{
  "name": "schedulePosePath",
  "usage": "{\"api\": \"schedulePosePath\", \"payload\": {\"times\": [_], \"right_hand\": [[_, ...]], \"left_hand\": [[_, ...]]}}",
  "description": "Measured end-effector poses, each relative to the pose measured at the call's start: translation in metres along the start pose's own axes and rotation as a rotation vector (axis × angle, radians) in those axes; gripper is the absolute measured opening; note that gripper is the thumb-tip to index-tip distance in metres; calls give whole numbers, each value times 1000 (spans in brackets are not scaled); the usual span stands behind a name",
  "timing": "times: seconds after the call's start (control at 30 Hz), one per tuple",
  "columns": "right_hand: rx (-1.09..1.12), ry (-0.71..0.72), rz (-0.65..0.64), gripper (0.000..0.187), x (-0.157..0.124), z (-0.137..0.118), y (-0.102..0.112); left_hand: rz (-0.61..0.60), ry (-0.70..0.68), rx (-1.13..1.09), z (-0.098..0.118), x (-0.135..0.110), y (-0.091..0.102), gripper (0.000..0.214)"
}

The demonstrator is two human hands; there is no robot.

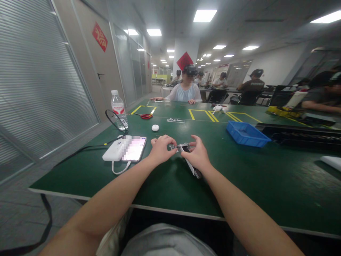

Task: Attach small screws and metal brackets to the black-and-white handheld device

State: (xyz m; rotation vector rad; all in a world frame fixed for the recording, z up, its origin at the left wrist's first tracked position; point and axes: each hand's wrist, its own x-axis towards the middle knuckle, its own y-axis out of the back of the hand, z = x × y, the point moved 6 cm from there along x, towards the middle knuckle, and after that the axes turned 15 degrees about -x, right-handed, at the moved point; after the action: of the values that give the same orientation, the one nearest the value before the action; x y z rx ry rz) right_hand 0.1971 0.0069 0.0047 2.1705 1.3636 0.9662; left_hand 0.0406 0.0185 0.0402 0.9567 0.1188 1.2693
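Note:
Over the green table (160, 185), my left hand (161, 149) pinches a small metallic part (173, 146) between thumb and fingertips. My right hand (197, 154) is wrapped round a long narrow piece, dark with a white edge (192, 168), which slants down toward me. The small part meets the far end of this piece, close to my right fingertips; the exact kind of either is too small to make out. Just beyond my left hand lies a small white rounded case (155, 127). Flat thin metal strips (176, 120) lie farther up the table.
On the left are a white power bank (113, 151), a phone (135, 149) cabled to it and a water bottle (119, 110). Red-handled scissors (146, 116) lie beyond. A blue tray (247, 134) and a long black object (303, 137) stand right. A person (186, 90) sits opposite.

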Motion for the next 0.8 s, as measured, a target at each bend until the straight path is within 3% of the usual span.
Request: {"api": "schedulePosePath", "payload": {"times": [0.47,0.8], "right_hand": [[6,16,2,78,-1,-1,0],[-4,3,-5,78,-1,-2,1]], "left_hand": [[-41,-53,-23,2,0,-3,7],[-4,19,16,-8,0,-2,15]]}}
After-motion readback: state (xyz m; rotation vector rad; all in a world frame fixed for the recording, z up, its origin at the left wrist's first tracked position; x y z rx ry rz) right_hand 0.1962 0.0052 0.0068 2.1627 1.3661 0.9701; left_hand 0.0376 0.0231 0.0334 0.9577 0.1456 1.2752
